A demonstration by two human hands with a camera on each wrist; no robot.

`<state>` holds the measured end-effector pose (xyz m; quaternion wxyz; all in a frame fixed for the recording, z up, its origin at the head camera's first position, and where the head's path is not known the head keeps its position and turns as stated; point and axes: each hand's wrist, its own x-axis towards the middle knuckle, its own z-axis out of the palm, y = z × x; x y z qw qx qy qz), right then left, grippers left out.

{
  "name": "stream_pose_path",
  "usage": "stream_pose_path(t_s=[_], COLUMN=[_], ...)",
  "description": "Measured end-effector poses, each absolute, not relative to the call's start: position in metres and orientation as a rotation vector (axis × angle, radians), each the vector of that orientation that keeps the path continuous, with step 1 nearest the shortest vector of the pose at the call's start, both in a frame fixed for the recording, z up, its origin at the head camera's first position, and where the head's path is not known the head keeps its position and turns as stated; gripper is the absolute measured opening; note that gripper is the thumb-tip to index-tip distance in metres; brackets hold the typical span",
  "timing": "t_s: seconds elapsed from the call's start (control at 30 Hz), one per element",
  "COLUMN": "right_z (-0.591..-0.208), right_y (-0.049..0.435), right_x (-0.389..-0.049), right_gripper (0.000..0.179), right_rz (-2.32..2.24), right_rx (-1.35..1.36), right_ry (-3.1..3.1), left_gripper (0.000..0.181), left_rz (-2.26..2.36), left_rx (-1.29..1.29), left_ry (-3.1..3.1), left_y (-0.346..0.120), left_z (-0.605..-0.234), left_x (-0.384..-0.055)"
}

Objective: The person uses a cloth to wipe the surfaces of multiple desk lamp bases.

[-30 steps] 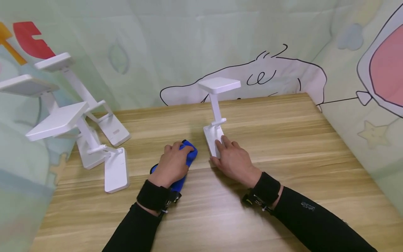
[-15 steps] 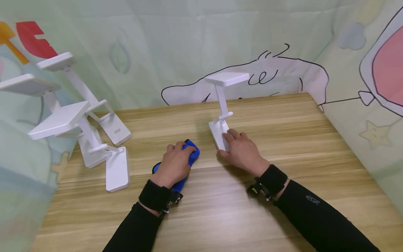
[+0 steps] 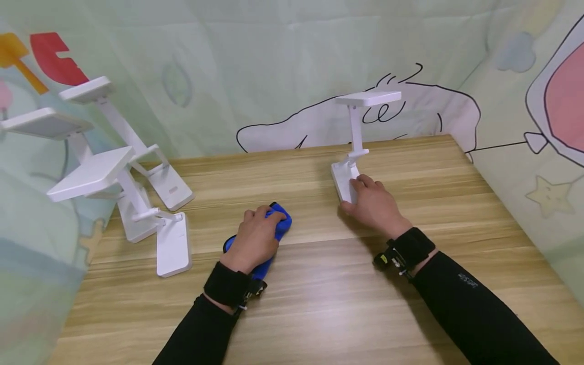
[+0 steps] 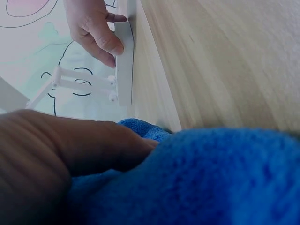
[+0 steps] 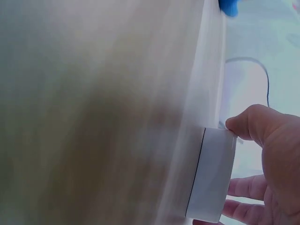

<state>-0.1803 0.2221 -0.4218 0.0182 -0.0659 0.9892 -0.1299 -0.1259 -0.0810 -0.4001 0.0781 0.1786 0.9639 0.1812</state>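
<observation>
My right hand [image 3: 376, 208] grips the near end of the base of a white folding desk lamp [image 3: 343, 181], which stands upright toward the back right of the table. In the right wrist view the thumb lies at one edge of the lamp's base [image 5: 212, 176], with fingers over its top and far side. Bunched under my left hand [image 3: 255, 238] is a fuzzy blue cloth [image 3: 284, 225] with black edging, held on the table near the middle. The left wrist view shows the thumb pressing into the cloth [image 4: 225, 173]; the palm hides much of it.
Three more white desk lamps stand close together at the left: one in front [image 3: 173, 246], one behind it [image 3: 132, 223], one at the back [image 3: 171, 187]. Their heads overlap in view. A printed fabric curtain [image 3: 219, 66] rises behind the wooden table [image 3: 319, 314].
The right hand has moved the desk lamp to the right and toward the back of the table. My left hand stays in place, holding the blue cloth.
</observation>
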Motion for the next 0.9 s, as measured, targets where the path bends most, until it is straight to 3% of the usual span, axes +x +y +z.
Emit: stream_pose_path(t_s=[0.9], right_z=[-0.417], right_y=[0.308], right_x=[-0.204], right_gripper=[0.071], right_rz=[-0.450], right_rx=[0.104], right_ry=[3.004], left_gripper=[0.052], left_rz=[0.553], left_rx=[0.520], left_ry=[2.885], left_y=[-0.083], left_z=[-0.406], left_x=[-0.128])
